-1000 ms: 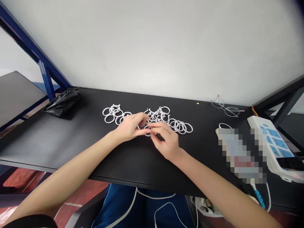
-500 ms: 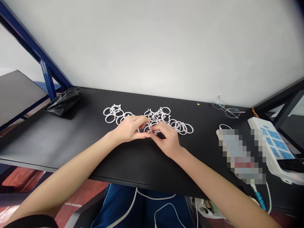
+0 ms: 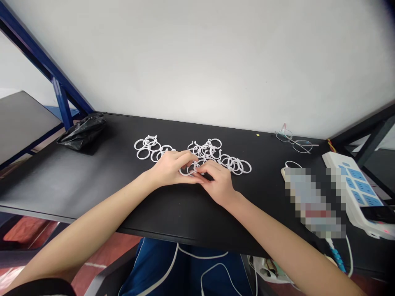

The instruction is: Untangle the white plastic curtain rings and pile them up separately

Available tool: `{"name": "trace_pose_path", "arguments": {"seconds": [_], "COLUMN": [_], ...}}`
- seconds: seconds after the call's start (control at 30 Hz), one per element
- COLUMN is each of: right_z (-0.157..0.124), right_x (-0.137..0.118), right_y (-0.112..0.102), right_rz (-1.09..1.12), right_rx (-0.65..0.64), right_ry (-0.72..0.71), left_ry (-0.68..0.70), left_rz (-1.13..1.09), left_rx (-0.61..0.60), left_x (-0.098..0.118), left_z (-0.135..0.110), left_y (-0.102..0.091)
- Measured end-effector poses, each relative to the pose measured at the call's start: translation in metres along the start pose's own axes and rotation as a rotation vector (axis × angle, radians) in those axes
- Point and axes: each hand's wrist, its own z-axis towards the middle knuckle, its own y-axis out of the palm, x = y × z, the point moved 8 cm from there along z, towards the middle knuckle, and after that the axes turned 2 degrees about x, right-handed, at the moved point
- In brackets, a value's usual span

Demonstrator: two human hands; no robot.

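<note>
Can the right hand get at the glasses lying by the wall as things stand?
Probably yes. The right hand is pinching a white ring together with the left hand, so its grip is taken. The bare black table between it and the glasses holds nothing in the way.

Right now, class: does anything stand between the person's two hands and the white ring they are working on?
Nothing visible does. The left hand and right hand both meet at the white ring on the black table.
</note>
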Motion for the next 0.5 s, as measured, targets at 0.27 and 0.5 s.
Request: {"name": "trace_pose_path", "arguments": {"seconds": [0.27, 0.5], "right_z": [-0.001, 0.000], "right_x": [-0.002, 0.002], "right_y": [0.000, 0.001], "right_rz": [-0.002, 0.039], "right_rx": [0.005, -0.025], "right_ry": [-0.027, -0.004], "left_ry": [0.023, -0.214], "left_rz": [0.021, -0.128], "left_rx": [0.051, 0.060], "left_x": [0.001, -0.018], "left_z": [0.002, 0.001], "left_y": [-0.005, -0.005]}}
